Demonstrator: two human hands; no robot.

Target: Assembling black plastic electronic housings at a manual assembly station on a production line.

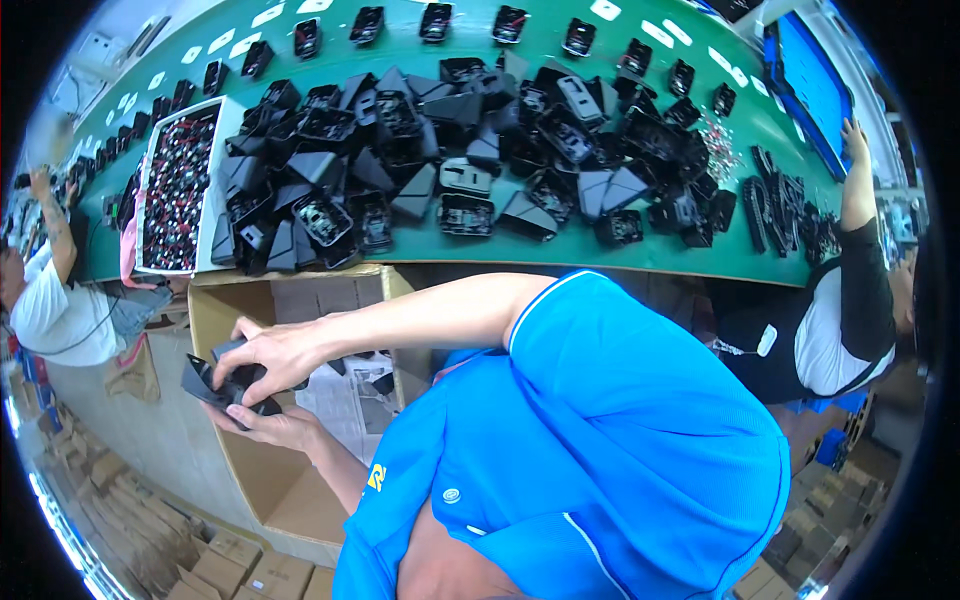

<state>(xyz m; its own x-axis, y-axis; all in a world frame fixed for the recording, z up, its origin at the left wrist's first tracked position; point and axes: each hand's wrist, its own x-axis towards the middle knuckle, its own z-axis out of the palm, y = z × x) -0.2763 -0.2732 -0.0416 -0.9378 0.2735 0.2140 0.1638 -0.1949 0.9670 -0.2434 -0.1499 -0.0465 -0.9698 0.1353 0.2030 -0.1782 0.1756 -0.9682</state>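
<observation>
Both my hands hold a black plastic housing (203, 378) over an open cardboard box (262, 492) at the left. My left hand (272, 426) supports it from below, thumb along its edge. From above, my right hand (275, 358) reaches across with bent fingers gripping the upper part. The fingers hide much of the piece, so I cannot tell whether it is one part or two. Inside the box lie white paper sheets (335, 415) and some dark pieces.
Beyond the box, a green table (600, 255) carries a large heap of black housings (465, 215). A white tray (217, 190) holds many small wired parts. More housings (435, 22) line the far side. People work at the left (60, 310) and right (850, 320). Cartons (275, 575) stand below.
</observation>
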